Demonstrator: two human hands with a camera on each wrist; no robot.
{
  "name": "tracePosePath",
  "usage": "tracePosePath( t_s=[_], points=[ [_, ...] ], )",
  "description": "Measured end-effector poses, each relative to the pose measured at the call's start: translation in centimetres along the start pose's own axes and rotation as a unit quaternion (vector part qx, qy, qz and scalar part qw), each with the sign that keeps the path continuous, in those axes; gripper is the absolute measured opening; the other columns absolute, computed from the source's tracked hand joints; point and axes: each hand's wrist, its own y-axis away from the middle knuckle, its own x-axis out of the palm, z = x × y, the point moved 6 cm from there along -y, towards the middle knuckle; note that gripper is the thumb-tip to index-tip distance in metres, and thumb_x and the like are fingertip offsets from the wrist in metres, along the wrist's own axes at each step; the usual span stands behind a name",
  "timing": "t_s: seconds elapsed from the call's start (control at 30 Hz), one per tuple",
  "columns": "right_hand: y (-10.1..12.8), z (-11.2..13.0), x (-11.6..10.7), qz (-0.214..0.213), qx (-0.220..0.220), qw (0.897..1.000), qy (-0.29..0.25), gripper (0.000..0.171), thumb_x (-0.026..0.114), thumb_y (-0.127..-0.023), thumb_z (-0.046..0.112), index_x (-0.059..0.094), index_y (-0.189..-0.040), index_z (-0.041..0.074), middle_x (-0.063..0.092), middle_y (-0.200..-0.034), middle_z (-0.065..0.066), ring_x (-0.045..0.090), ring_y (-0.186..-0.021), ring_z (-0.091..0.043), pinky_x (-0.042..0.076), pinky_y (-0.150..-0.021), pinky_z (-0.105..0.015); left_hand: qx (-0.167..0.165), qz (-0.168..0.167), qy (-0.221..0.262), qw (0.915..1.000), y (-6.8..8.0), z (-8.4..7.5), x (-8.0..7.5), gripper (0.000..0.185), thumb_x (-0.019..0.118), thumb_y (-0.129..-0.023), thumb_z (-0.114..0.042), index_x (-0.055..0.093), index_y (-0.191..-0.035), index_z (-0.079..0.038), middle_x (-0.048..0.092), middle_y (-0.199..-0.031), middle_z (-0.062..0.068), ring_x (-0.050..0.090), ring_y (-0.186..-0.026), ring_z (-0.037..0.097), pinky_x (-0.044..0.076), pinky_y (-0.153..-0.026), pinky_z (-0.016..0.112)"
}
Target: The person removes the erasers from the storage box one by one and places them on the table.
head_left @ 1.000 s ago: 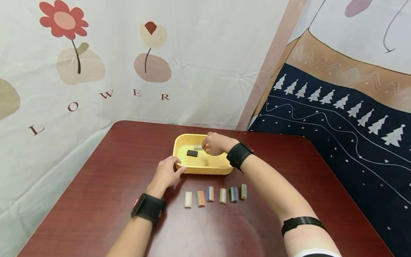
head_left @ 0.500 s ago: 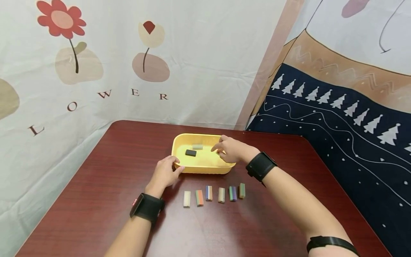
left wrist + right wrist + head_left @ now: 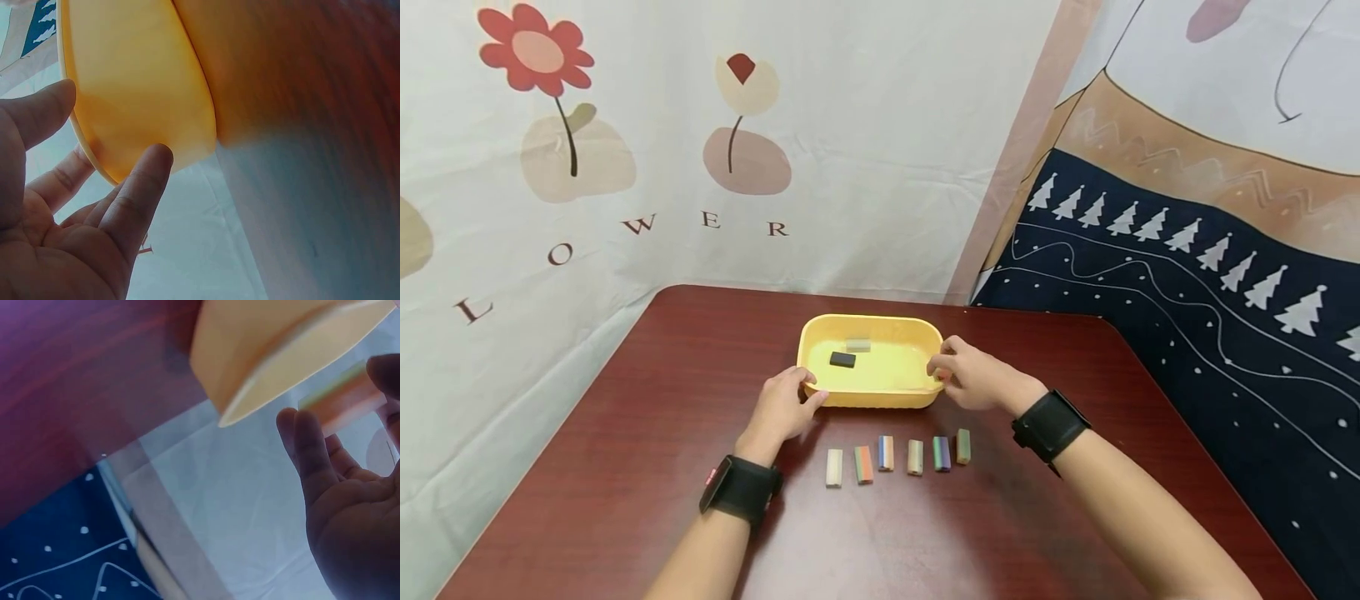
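Erasers (image 3: 897, 455) in a row of six on the dark red table (image 3: 625, 467), nearest of all. Just beyond — left hand (image 3: 781, 407), fingers loosely curved against the near-left corner of the yellow tray (image 3: 820, 392), steadying it without a full grip. Right hand (image 3: 973, 377) at the tray's right edge, pinching a small pale pink eraser (image 3: 344, 399) between thumb and fingertips. Inside the tray, a black eraser (image 3: 842, 359) and a grey eraser (image 3: 858, 344) lying apart. Behind — flowered curtain (image 3: 700, 142).
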Motion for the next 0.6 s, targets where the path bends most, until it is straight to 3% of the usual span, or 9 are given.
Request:
tracePosePath(
  t_s=[0.2,0.6],
  points=[
    [2.1,-0.8,1.1,0.008,0.014,1.000,-0.012,0.026,0.069,-0.084,0.002,0.067,-0.108,0.009,0.050,-0.111,-0.011,0.054,-0.081,-0.017,0.051,-0.074,-0.029,0.000,-0.002,-0.002,1.0000,0.1,-0.1,-0.1,0.028,0.072,-0.089,-0.024,0.063,-0.105,-0.002,0.062,-0.102,0.011,0.055,-0.091,0.030,0.046,-0.083,0.043],
    [5.0,-2.3,3.5,0.047,0.035,0.998,-0.029,0.024,0.076,-0.077,0.000,0.065,-0.093,0.014,0.049,-0.100,-0.003,0.050,-0.074,-0.014,0.046,-0.066,-0.028,0.008,-0.008,-0.005,0.9999,0.2,-0.1,-0.2,0.028,0.073,-0.088,-0.022,0.064,-0.104,-0.001,0.062,-0.100,0.012,0.055,-0.089,0.030,0.046,-0.081,0.043]
  ],
)
